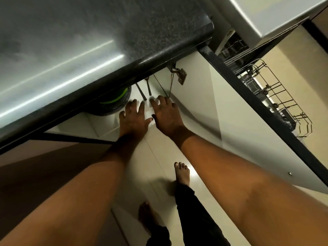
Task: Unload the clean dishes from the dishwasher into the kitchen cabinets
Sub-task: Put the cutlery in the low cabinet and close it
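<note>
We are reaching both arms under the dark speckled countertop (pixel 159 32) into an open lower cabinet (pixel 99 128). Our left hand (pixel 133 119) is spreading its fingers, loose and grasping nothing; our right hand (pixel 166 114) is lying beside it over something pale and blurred, and we cannot tell whether it is holding anything. 2 utensil handles (pixel 145 89) are lying just beyond the fingertips, beside a dark pot with a green band (pixel 113 102). The countertop edge is hiding the cabinet's depths. The dishwasher rack (pixel 271 93) is standing pulled out, well to the right.
</note>
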Demonstrator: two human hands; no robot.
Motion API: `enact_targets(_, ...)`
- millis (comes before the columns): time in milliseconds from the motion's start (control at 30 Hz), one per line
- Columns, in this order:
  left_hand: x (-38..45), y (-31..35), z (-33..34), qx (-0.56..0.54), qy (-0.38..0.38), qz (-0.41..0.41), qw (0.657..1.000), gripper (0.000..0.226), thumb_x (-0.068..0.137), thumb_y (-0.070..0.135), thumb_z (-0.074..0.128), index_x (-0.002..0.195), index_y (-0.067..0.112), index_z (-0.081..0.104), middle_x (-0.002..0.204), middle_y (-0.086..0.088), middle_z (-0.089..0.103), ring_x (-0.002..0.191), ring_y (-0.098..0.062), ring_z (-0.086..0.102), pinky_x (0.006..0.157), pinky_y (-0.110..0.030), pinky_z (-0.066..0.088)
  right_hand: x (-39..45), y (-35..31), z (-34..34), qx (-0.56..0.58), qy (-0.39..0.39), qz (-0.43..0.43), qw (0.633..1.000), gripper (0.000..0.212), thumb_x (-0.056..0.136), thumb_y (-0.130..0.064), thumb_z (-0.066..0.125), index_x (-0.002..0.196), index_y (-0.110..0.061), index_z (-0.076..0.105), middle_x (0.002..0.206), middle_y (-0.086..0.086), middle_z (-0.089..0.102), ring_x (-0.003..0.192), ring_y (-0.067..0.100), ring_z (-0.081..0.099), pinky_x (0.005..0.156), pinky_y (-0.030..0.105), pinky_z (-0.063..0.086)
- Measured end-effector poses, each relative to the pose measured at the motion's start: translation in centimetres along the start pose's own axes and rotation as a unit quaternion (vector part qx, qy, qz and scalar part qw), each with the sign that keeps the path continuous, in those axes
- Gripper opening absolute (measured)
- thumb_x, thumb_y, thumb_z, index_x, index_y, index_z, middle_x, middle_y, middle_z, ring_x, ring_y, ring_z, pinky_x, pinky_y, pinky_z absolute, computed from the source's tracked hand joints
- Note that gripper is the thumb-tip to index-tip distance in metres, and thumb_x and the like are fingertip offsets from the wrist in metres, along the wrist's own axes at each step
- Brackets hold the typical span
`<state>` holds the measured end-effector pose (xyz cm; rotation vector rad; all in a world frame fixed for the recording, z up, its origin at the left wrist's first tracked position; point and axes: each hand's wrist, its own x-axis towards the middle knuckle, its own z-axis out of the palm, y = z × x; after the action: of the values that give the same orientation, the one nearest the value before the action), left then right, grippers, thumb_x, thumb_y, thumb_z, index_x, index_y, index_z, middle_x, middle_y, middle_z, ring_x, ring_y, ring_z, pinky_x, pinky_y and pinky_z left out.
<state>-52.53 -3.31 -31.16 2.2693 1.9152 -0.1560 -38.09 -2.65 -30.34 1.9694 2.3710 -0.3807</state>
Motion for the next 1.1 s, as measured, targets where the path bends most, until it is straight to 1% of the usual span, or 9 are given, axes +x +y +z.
enact_targets(167,-6.4,0.6,-5.2,-0.019,-0.04,-0.009,0.999,0.066,0.095,0.052,0.046,0.149,0.017,0.031,0.154,-0.013,0.031,0.142,-0.032,0.027,0.108,-0.052,0.031,-6.0,-2.3,-4.3,0.012,-0.012,0.016,1.0,0.064,0.092,-0.034,0.061,0.149,-0.016,0.037,0.144,0.014,0.045,0.129,0.033,0.044,0.094,0.048,0.046)
enact_targets(300,-12.4,1.7,-10.3,-0.033,-0.069,-0.025,0.997,0.065,0.098,0.052,0.04,0.151,0.019,0.024,0.156,-0.011,0.026,0.145,-0.03,0.02,0.111,-0.051,0.029,-12.5,-3.7,-8.5,0.016,0.025,0.022,0.999,0.058,0.086,-0.028,0.067,0.139,-0.011,0.049,0.132,0.017,0.053,0.12,0.035,0.051,0.086,0.048,0.051)
enact_targets(400,-17.5,2.2,-15.2,-0.039,-0.05,-0.026,0.998,0.063,0.096,0.053,0.044,0.147,0.018,0.032,0.15,-0.011,0.034,0.14,-0.031,0.03,0.104,-0.053,0.037,-17.9,-5.1,-12.6,0.008,0.024,0.034,0.999,0.056,0.091,-0.032,0.063,0.141,-0.016,0.044,0.138,0.014,0.048,0.127,0.031,0.046,0.095,0.046,0.048)
enact_targets(467,-19.9,2.2,-17.1,-0.038,-0.031,-0.018,0.999,0.062,0.095,0.054,0.045,0.145,0.018,0.035,0.146,-0.011,0.038,0.135,-0.031,0.036,0.1,-0.052,0.04,-20.5,-5.5,-14.5,0.016,0.043,0.047,0.998,0.057,0.093,-0.035,0.06,0.144,-0.019,0.041,0.14,0.012,0.047,0.129,0.029,0.046,0.098,0.045,0.047)
enact_targets(667,-24.2,3.5,-21.1,-0.075,-0.055,-0.006,0.996,0.06,0.097,0.053,0.044,0.145,0.018,0.035,0.138,-0.009,0.047,0.127,-0.03,0.043,0.096,-0.047,0.041,-26.7,-5.1,-19.9,-0.003,0.111,0.059,0.992,0.049,0.095,-0.038,0.056,0.14,-0.021,0.044,0.134,0.007,0.052,0.119,0.024,0.052,0.09,0.036,0.048)
enact_targets(767,-25.5,5.0,-22.4,-0.068,-0.037,0.017,0.997,0.062,0.096,0.053,0.043,0.146,0.018,0.034,0.138,-0.008,0.047,0.126,-0.029,0.045,0.096,-0.046,0.041,-28.6,-3.2,-23.1,-0.043,0.149,0.057,0.986,0.052,0.093,-0.038,0.059,0.139,-0.02,0.046,0.134,0.008,0.052,0.122,0.026,0.051,0.094,0.041,0.049)
enact_targets(900,-26.1,7.6,-24.3,-0.095,-0.041,0.014,0.995,0.061,0.096,0.052,0.044,0.147,0.019,0.033,0.139,-0.007,0.046,0.128,-0.029,0.044,0.099,-0.044,0.039,-30.3,0.8,-26.6,-0.055,0.183,0.115,0.975,0.057,0.09,-0.036,0.064,0.14,-0.016,0.048,0.136,0.01,0.053,0.124,0.029,0.051,0.097,0.046,0.046)
enact_targets(1000,-26.2,9.8,-25.0,-0.12,-0.057,0.011,0.991,0.061,0.098,0.05,0.042,0.148,0.017,0.033,0.14,-0.007,0.047,0.13,-0.027,0.044,0.101,-0.044,0.039,-31.5,4.3,-27.6,-0.001,0.161,0.161,0.974,0.056,0.091,-0.035,0.063,0.141,-0.015,0.047,0.133,0.01,0.055,0.121,0.029,0.053,0.098,0.045,0.049)
enact_targets(1100,-25.8,12.6,-24.6,-0.148,-0.065,-0.006,0.987,0.061,0.099,0.05,0.04,0.148,0.014,0.034,0.142,-0.007,0.047,0.131,-0.026,0.044,0.104,-0.043,0.041,-31.8,8.4,-27.1,0.084,0.093,0.174,0.977,0.048,0.094,-0.034,0.061,0.137,-0.016,0.051,0.128,0.01,0.058,0.116,0.029,0.057,0.092,0.044,0.052)
